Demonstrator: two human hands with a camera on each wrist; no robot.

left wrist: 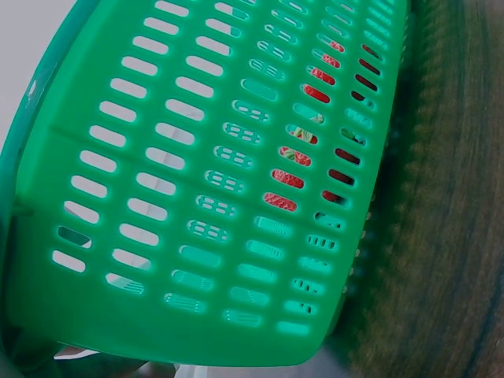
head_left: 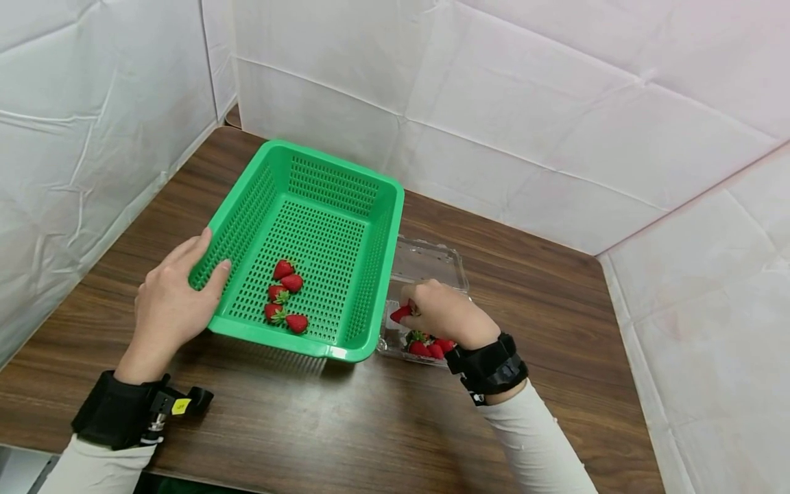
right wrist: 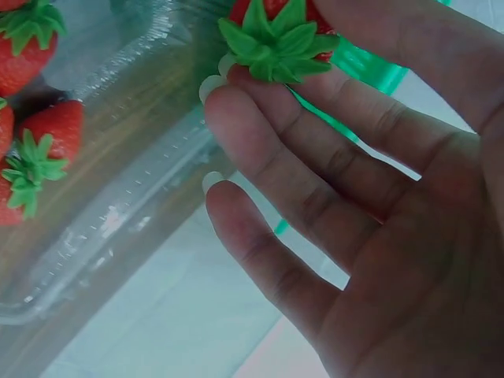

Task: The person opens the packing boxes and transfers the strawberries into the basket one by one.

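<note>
My left hand (head_left: 175, 295) grips the left rim of a green perforated plastic basket (head_left: 336, 162), with the thumb over the inner side. Several red strawberries (head_left: 292, 283) with green leaves lie on the basket floor near its front left; they show through the slots of the basket wall (left wrist: 189, 315) in the left wrist view. Over a clear plastic box to the right of the basket, my right hand (head_left: 447, 312) pinches one strawberry (right wrist: 276, 39) by its sides, leaves facing the wrist camera. More strawberries (head_left: 426, 346) lie in the box, partly hidden below that hand.
The box's transparent lid (head_left: 428, 264) lies folded back behind it. Everything stands on a dark wood-grain table (head_left: 271, 412), with white sheeted walls (head_left: 494, 137) at the back and both sides. A black strap with a camera sits on each wrist.
</note>
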